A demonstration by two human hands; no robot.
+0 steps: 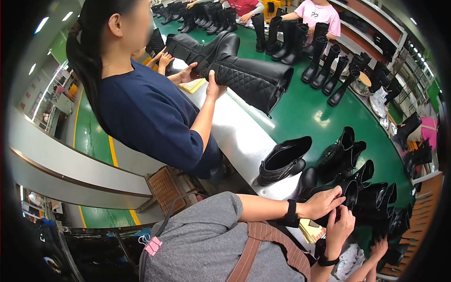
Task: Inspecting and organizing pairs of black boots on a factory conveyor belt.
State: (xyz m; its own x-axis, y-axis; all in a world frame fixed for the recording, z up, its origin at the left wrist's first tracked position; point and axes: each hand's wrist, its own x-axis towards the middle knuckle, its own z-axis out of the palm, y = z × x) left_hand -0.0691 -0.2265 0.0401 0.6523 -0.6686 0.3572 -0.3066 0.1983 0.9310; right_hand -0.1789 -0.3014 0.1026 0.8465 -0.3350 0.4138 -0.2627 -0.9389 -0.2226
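Note:
Both my hands meet at the top opening of a black boot (349, 191) lying among others on the metal worktable. My left hand (322, 203), with a black band at the wrist, pinches the boot's edge. Just below it, my right hand (340, 227) has its fingers bent and pressed to the same edge; whatever small part lies between the fingertips is hidden. Beyond my left arm stands another black boot (284, 162). A yellow printed pad (311, 231) rests under my wrists.
At the left, a co-worker in navy (145, 108) holds black boots with quilted shafts (256, 80). Another person's hand (378, 247) reaches in at lower right. More boots (371, 195) crowd the green surface (300, 117). A wicker basket (165, 191) sits below the table.

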